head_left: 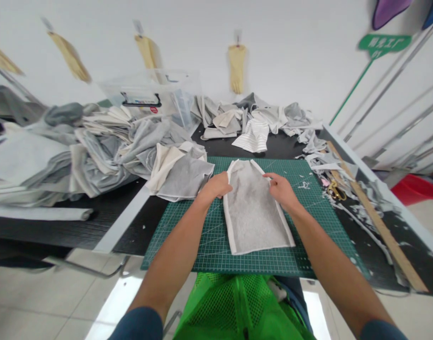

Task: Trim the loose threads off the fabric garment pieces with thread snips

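Note:
A grey cloth piece with pale folded edges point(257, 217) lies on the green cutting mat point(188, 231), its near end flat and wider than its far end. My left hand point(216, 185) is closed on the cloth's left edge, thumb on top. On the opposite edge, my right hand point(282, 191) pinches the border between thumb and forefinger. The fingertips under the fabric are hidden. Just left of my left hand, a grey and cream stack of cloth point(186, 174) overlaps the mat's corner.
Heaped grey cloths point(106, 151) cover the table's left side beside a clear plastic box point(149, 94). More crumpled fabric point(259, 115) lies at the back. On the right are gold-handled scissors point(336, 191), cloth scraps point(365, 208) and a long wooden ruler point(379, 226).

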`<state>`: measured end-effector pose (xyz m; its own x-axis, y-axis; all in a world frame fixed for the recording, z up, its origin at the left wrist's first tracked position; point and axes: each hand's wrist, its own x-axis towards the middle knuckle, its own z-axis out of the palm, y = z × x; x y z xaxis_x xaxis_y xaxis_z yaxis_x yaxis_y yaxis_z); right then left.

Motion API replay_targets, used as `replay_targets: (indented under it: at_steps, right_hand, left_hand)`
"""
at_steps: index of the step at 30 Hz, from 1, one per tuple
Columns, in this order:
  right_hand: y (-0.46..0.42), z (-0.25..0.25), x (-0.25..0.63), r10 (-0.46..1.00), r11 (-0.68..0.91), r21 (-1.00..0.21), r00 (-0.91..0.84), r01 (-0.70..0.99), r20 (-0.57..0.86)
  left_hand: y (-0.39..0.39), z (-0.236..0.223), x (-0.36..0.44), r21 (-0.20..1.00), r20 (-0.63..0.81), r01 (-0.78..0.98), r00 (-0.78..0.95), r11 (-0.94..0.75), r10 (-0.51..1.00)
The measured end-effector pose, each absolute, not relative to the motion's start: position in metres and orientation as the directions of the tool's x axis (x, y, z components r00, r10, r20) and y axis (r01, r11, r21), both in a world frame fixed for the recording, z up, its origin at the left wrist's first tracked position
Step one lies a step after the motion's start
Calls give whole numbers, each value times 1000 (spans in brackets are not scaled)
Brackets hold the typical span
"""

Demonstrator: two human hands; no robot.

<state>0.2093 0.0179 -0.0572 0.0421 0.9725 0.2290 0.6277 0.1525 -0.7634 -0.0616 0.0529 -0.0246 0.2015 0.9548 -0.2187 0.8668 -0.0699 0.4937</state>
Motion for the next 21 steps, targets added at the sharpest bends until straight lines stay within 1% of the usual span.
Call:
replay_targets:
  at_steps: [1, 3, 5, 7, 9, 12, 16, 21]
  right_hand:
    - [18, -56, 210, 973, 156, -791, 44, 592, 225]
    - [18, -54, 213, 978, 115, -845, 89, 522, 188]
    - [19, -50, 215, 977, 59, -874, 153, 483, 150]
    - [20, -47, 216, 971, 49, -857, 176, 513, 161]
    - [21, -45, 216, 964, 79, -801, 160, 594, 214]
    - [23, -44, 219, 950, 102, -719, 146, 688, 275]
    - [24, -44, 225, 927, 124, -635, 140, 762, 348]
    - [23, -43, 226, 893, 173, -524, 91, 834, 441]
  left_hand:
    - [54, -22, -64, 540, -162, 837, 208, -90, 964]
    - [57, -16, -67, 631, -7, 761, 200, -151, 980]
    - [59, -11, -69, 700, 131, 687, 143, -194, 981]
    - [60, -8, -69, 759, 177, 624, 80, -188, 981]
    - [59, -7, -70, 792, 152, 586, 80, -170, 985]
    - [57, -9, -74, 767, 135, 620, 97, -167, 986]
    - [59, -9, -81, 680, 204, 711, 54, -181, 978]
    - [59, -2, -84, 562, 263, 811, 10, -162, 965]
